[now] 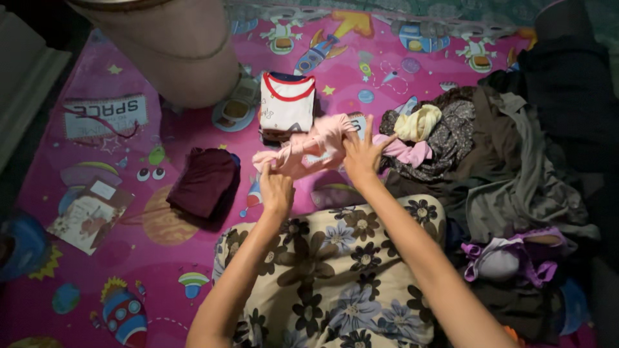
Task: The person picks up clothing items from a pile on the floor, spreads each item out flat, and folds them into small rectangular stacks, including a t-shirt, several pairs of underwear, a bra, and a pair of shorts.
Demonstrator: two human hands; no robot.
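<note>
Nearest: lap in a floral skirt. Just past it, left hand pinches the near edge of a small pink garment; right hand lies on its far side w/ fingers spread, pressing flat, not gripping. Garment sits on the pink play mat in front of the knees. Best to keep the edge taut & square up corners. Around: maroon folded stack to the left, white folded top beyond, unsorted clothes pile crowding the right; booklet far left.
</note>
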